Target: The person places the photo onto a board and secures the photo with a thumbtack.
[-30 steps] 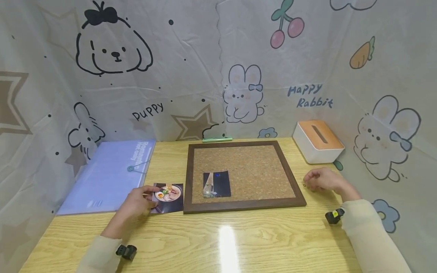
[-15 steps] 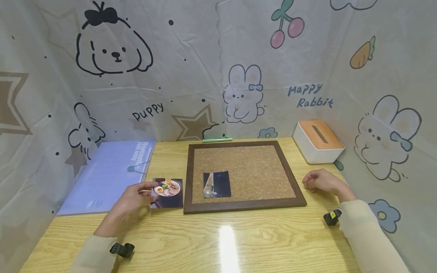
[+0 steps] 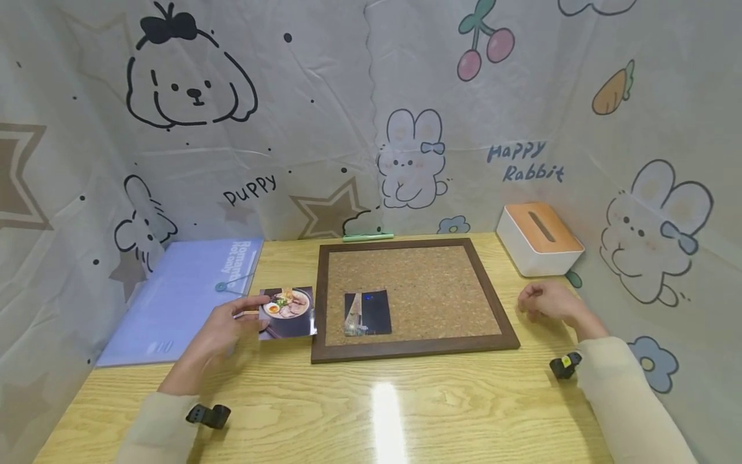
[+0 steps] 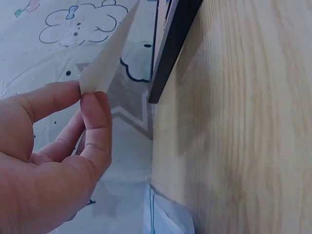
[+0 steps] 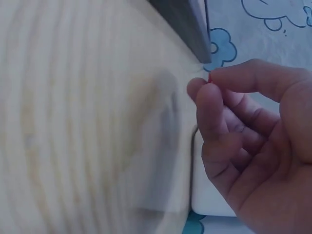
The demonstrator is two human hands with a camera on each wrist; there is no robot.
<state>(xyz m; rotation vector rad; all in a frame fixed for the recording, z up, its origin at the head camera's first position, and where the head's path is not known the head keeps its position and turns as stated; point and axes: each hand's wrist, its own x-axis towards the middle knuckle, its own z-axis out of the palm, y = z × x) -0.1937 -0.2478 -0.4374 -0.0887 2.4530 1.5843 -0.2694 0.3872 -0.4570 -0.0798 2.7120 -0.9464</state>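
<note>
My left hand (image 3: 223, 328) pinches a photo print (image 3: 290, 322) of a noodle bowl by its left edge. In the left wrist view the photo's pale back shows, raised off the table, with thumb and finger at one corner. The photo's right edge reaches the left frame of a cork board (image 3: 440, 290). On the cork lies a dark night photo (image 3: 377, 316) with a small blue dot near its top. Right of the board, my right hand (image 3: 547, 301) pinches a tiny red thing (image 5: 210, 77); the fingertips hide most of it.
A bluish document folder (image 3: 180, 296) with a string closure lies at the left. At the back right stands a white tissue box (image 3: 539, 241) with a wooden lid. A green pen (image 3: 368, 238) lies behind the board, along the printed curtain (image 3: 324, 96).
My left hand has lifted the noodle-bowl photo off the table and moved it away from me, up to the board's left edge. The right hand stays nearly still beside the board.
</note>
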